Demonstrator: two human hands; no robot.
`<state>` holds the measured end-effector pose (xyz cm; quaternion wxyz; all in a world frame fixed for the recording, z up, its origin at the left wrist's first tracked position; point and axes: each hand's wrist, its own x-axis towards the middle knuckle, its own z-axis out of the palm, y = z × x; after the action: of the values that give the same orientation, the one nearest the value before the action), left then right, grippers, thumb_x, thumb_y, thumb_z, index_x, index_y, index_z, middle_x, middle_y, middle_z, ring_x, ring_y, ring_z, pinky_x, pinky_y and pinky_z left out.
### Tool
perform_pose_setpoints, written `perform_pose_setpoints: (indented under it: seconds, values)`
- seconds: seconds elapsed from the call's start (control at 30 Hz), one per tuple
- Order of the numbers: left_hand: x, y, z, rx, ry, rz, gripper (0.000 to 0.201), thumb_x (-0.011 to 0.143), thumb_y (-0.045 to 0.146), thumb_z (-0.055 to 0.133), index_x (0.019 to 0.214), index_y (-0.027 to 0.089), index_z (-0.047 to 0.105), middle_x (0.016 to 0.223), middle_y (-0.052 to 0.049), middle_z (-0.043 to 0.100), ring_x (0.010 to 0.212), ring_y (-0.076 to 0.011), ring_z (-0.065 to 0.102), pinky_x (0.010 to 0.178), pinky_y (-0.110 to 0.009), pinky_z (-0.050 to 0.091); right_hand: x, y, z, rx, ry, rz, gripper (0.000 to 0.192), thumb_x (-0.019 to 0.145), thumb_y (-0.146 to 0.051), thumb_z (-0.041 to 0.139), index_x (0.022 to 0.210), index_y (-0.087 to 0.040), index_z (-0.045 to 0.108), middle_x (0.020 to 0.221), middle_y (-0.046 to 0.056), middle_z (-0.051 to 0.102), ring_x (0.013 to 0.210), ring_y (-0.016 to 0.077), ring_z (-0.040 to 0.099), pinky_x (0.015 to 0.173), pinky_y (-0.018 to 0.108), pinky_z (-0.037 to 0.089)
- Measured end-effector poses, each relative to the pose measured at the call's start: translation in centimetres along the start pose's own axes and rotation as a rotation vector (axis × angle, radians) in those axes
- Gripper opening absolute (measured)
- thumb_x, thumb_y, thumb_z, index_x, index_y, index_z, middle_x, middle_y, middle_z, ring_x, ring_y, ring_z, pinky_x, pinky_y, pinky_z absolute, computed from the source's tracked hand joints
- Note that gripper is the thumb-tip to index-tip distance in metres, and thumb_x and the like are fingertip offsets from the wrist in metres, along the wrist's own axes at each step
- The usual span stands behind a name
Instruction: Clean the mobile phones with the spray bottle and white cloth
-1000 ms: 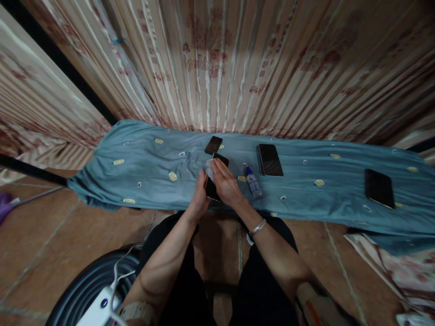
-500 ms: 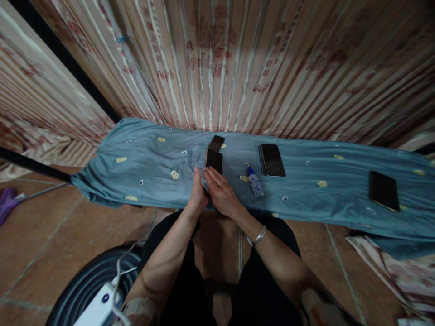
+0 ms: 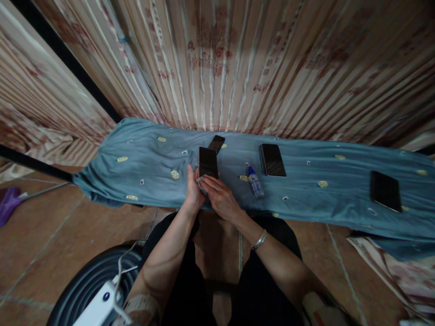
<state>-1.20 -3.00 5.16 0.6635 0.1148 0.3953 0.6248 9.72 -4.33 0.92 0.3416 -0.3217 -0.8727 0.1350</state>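
Note:
A black-screened smartphone (image 3: 208, 162) is held upright in my left hand (image 3: 193, 192), whose thumb lies along the left edge; the other fingers are mostly hidden behind it. My right hand (image 3: 221, 198) presses a pale, thin cloth (image 3: 201, 184) against the lower part of the screen, its fingers bent over the cloth. Just beyond the held phone, a second dark phone (image 3: 216, 143) lies on the blue bedsheet (image 3: 152, 158). To the right of my hands lies a clear small bottle (image 3: 255, 183) with a blue cap.
Stacked dark devices (image 3: 273, 160) lie right of the bottle, and another black device (image 3: 385, 190) rests farther right. Behind the sheet hangs a patterned curtain (image 3: 217, 68). Below left, a white power strip (image 3: 98, 301) with a cable sits on a black ribbed round object (image 3: 73, 283).
The held phone has shifted slightly left, and more of its screen shows. My right hand with the cloth has slid down toward its lower end.

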Motion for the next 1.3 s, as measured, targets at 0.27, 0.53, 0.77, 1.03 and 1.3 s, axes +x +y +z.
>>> perform_pose_setpoints:
  seconds: [0.27,0.53,0.77,1.03,1.3]
  values:
    - [0.7,1.0,-0.8,-0.035,0.031,0.050,0.061,0.096,0.065,0.032,0.091,0.020,0.071,0.105,-0.011,0.077,0.110,-0.0276,0.070,0.094,-0.039,0.057,-0.7,0.8,0.1,-0.028,0.033,0.031,0.053,0.096,-0.006,0.036,0.144,-0.019,0.055,0.141,0.011,0.062,0.140,0.0225,0.050,0.118,0.046,0.045]
    - [0.5,1.3,-0.9,-0.019,0.021,0.082,0.059,0.095,0.067,0.035,0.099,0.020,0.071,0.104,-0.011,0.077,0.112,-0.0287,0.069,0.094,-0.040,0.056,-1.1,1.2,-0.1,-0.063,0.036,0.086,0.054,0.094,-0.004,0.036,0.143,-0.014,0.057,0.141,0.014,0.062,0.138,0.0250,0.051,0.117,0.047,0.046]
    - [-0.2,0.6,-0.1,0.025,-0.037,0.064,0.060,0.101,0.055,0.025,0.101,0.019,0.073,0.110,-0.011,0.076,0.126,-0.0306,0.061,0.104,-0.041,0.051,-0.9,2.2,-0.4,-0.115,0.053,0.140,0.055,0.091,-0.002,0.040,0.142,-0.013,0.056,0.144,0.015,0.060,0.140,0.0258,0.049,0.119,0.048,0.043]
    - [-0.3,-0.6,0.2,0.129,-0.069,0.045,0.058,0.099,0.059,0.028,0.114,0.025,0.073,0.115,-0.007,0.076,0.131,-0.0306,0.058,0.105,-0.044,0.052,-0.3,3.4,-1.1,-0.245,0.079,0.191,0.048,0.094,-0.004,0.041,0.139,-0.004,0.057,0.143,0.019,0.060,0.140,0.0269,0.049,0.119,0.045,0.043]
    - [-0.7,-1.4,0.9,0.164,-0.084,0.018,0.055,0.100,0.054,0.029,0.122,0.025,0.071,0.115,-0.005,0.076,0.133,-0.0299,0.057,0.108,-0.048,0.050,0.0,3.9,-1.3,-0.248,0.089,0.204,0.049,0.095,-0.006,0.040,0.143,-0.007,0.054,0.147,0.018,0.056,0.144,0.0272,0.045,0.121,0.047,0.041]
